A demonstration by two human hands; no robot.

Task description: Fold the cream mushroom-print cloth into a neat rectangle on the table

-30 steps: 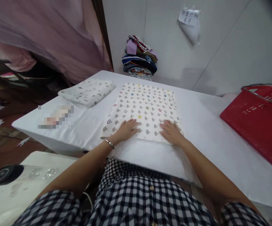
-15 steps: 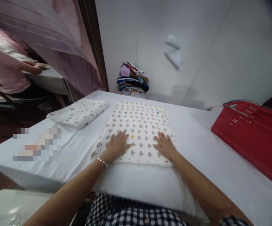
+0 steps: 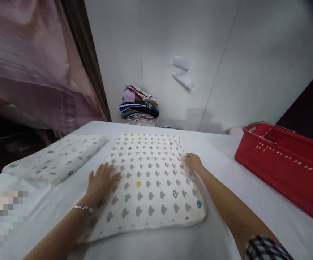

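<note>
A folded white cloth with grey and coloured mushroom prints point(image 3: 148, 173) lies on the white-covered table in front of me. My left hand point(image 3: 102, 180) rests over its left edge with the fingers stretched out and apart. At the right edge, my right hand point(image 3: 194, 163) has its fingers curled in and closed on the cloth, whose side is lifted and wrinkled there. A second folded white cloth with small grey prints point(image 3: 59, 157) lies to the left, apart from my left hand.
On the right of the white table cover point(image 3: 216, 151) stands a red perforated basket point(image 3: 283, 162) with a metal handle. Beyond the far edge is a stack of folded fabrics point(image 3: 139, 106) by the wall. A pink curtain point(image 3: 45, 72) hangs at the left.
Both hands have moved from lying flat on the mushroom-print cloth to its side edges. My right hand has taken hold of the right edge. The view has shifted right and closer.
</note>
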